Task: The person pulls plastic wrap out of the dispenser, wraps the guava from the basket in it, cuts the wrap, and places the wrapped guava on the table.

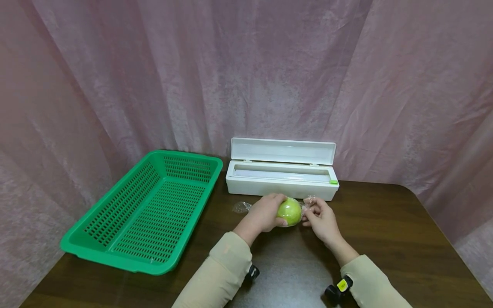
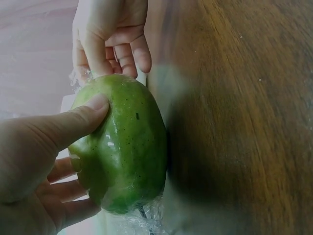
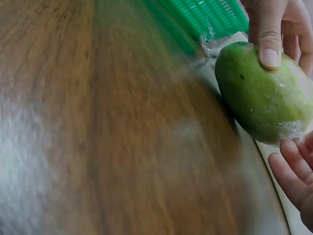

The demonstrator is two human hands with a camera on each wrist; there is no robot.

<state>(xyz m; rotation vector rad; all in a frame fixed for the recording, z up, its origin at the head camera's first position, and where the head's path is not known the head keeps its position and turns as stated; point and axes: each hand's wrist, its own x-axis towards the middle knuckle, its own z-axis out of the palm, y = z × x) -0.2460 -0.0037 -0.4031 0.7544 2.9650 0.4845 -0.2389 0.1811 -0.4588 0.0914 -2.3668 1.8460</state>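
Observation:
A green mango (image 1: 289, 211) wrapped in clear cling film is held just above the dark table, in front of the white box. My left hand (image 1: 263, 211) grips it from the left, with the thumb (image 2: 90, 115) pressed on its near side. At the mango's right end, my right hand (image 1: 322, 220) pinches the gathered cling film (image 1: 309, 200) between thumb and fingers. A twisted tail of film (image 1: 241, 207) sticks out to the left, past the left hand. Small dark specks show on the mango (image 3: 259, 95) under the shiny film in the right wrist view.
Behind the hands stands a white cling film dispenser (image 1: 283, 185) with its lid (image 1: 283, 150) raised and a green slider (image 1: 333, 182) at its right end. A green plastic basket (image 1: 185, 244) sits on the left of the brown table (image 1: 385, 226). Pink curtains (image 1: 269, 77) hang behind.

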